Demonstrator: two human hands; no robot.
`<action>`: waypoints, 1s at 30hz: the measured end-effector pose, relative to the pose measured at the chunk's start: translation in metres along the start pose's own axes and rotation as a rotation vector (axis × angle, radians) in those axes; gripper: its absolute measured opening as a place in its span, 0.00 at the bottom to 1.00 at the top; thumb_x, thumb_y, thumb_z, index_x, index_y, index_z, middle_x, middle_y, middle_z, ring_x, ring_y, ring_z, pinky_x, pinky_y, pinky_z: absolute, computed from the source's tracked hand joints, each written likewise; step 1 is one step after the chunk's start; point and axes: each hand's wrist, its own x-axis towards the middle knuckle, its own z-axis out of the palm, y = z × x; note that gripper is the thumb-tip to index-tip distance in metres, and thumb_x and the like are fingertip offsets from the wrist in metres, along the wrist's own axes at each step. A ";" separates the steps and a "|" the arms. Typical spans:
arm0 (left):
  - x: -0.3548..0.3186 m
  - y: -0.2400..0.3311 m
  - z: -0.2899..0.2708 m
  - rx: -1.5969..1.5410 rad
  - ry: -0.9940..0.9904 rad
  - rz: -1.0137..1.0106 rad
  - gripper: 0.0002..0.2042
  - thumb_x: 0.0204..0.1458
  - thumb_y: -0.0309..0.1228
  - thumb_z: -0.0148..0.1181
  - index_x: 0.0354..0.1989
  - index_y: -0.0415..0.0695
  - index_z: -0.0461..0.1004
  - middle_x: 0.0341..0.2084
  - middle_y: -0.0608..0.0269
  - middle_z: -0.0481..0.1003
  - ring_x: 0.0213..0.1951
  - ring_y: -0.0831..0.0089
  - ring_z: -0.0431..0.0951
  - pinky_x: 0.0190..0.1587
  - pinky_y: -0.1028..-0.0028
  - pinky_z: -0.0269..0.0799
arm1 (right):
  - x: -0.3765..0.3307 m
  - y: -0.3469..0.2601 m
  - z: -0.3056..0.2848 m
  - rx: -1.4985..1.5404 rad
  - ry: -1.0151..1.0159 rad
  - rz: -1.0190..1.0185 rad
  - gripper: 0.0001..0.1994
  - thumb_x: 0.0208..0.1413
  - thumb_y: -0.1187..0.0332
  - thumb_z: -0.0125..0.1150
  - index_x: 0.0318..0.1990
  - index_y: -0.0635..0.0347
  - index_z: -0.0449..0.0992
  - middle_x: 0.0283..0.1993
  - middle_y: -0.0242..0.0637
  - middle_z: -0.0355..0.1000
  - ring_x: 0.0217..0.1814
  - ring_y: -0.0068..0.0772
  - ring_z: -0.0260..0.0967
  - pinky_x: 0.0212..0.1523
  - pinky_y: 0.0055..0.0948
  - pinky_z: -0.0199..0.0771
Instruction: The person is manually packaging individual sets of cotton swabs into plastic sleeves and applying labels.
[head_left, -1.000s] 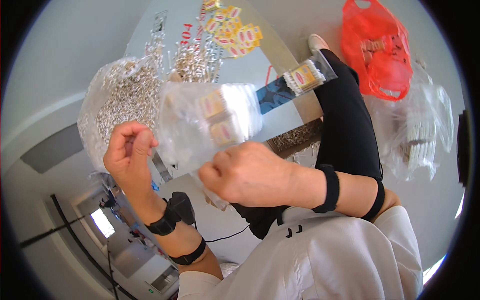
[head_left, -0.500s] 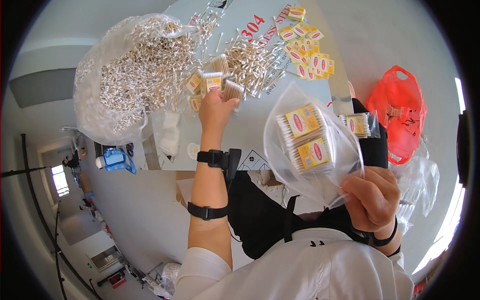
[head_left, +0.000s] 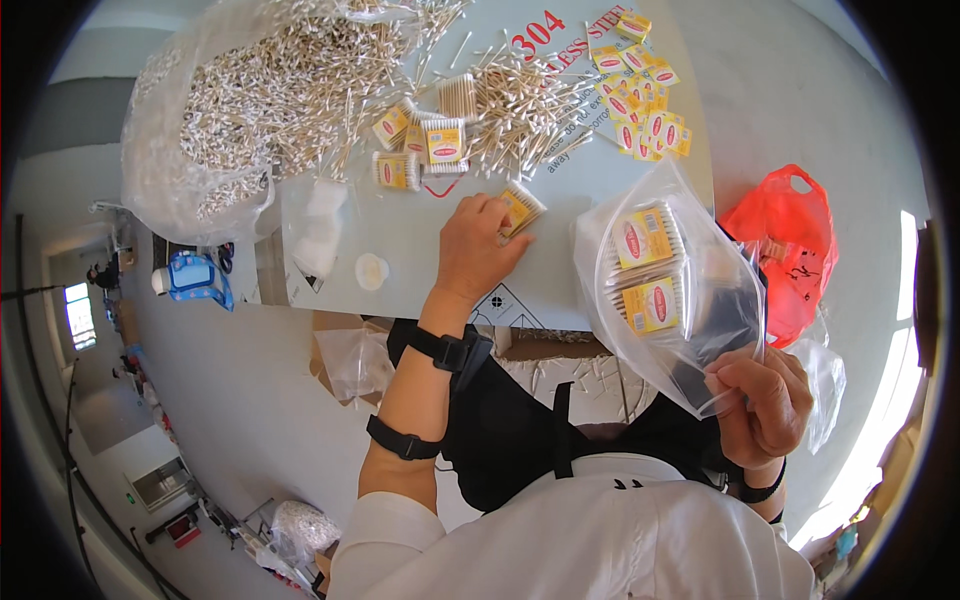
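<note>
My left hand (head_left: 478, 248) pinches a bundle of cotton swabs (head_left: 524, 207) with a yellow label, low over the near part of the table. My right hand (head_left: 762, 405) grips the lower right edge of a clear plastic bag (head_left: 735, 290), which hangs tilted in front of the table's right corner. Two labelled bundles (head_left: 648, 305) show through the bag, one above the other; any beneath them are hidden. Beyond my left hand sits a cluster of labelled bundles (head_left: 443, 142), with an unlabelled-looking bundle (head_left: 457, 97) behind it.
Loose cotton swabs (head_left: 520, 105) lie heaped mid-table. At the left, a big clear sack (head_left: 150, 150) spills many more. Several yellow label cards (head_left: 655, 130) are spread at the far right. A red plastic bag (head_left: 790, 235) stands right of the table; a small round pale disc (head_left: 371, 271) lies near the front edge.
My left hand has left the cluster and come nearer and to the right with a bundle in its fingers. My right hand still holds the bag. The whole view has shifted.
</note>
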 end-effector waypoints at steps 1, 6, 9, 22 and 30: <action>-0.003 -0.009 -0.001 -0.125 0.022 -0.122 0.10 0.45 0.30 0.67 0.28 0.43 0.70 0.26 0.57 0.72 0.33 0.56 0.75 0.37 0.60 0.72 | 0.001 -0.002 -0.001 -0.025 -0.002 -0.012 0.09 0.43 0.80 0.64 0.34 0.61 0.74 0.26 0.37 0.75 0.23 0.35 0.72 0.28 0.29 0.72; 0.036 -0.060 -0.033 -0.067 0.333 -0.422 0.13 0.45 0.33 0.70 0.32 0.40 0.73 0.31 0.54 0.78 0.33 0.57 0.79 0.39 0.61 0.74 | 0.000 -0.004 0.000 -0.053 -0.014 -0.020 0.09 0.44 0.80 0.64 0.33 0.62 0.74 0.26 0.38 0.76 0.23 0.35 0.73 0.25 0.28 0.71; 0.069 -0.069 -0.039 0.003 0.395 -0.495 0.17 0.43 0.35 0.72 0.35 0.38 0.74 0.34 0.51 0.79 0.38 0.55 0.80 0.42 0.61 0.75 | 0.000 -0.006 0.001 -0.028 -0.020 -0.008 0.08 0.44 0.80 0.65 0.33 0.62 0.73 0.26 0.39 0.76 0.24 0.35 0.74 0.26 0.28 0.72; 0.047 -0.040 -0.058 -0.790 0.055 -0.561 0.07 0.54 0.26 0.64 0.36 0.34 0.80 0.25 0.66 0.78 0.28 0.83 0.74 0.29 0.78 0.68 | -0.002 -0.007 0.002 -0.076 -0.011 -0.019 0.09 0.44 0.81 0.64 0.34 0.63 0.73 0.25 0.39 0.75 0.23 0.35 0.73 0.26 0.28 0.71; 0.016 -0.032 -0.033 -0.664 -0.174 -0.477 0.11 0.52 0.30 0.67 0.24 0.36 0.74 0.18 0.72 0.69 0.23 0.83 0.62 0.25 0.76 0.59 | -0.001 -0.006 0.005 -0.040 -0.011 -0.085 0.09 0.43 0.82 0.63 0.34 0.65 0.73 0.26 0.41 0.74 0.22 0.36 0.72 0.23 0.28 0.70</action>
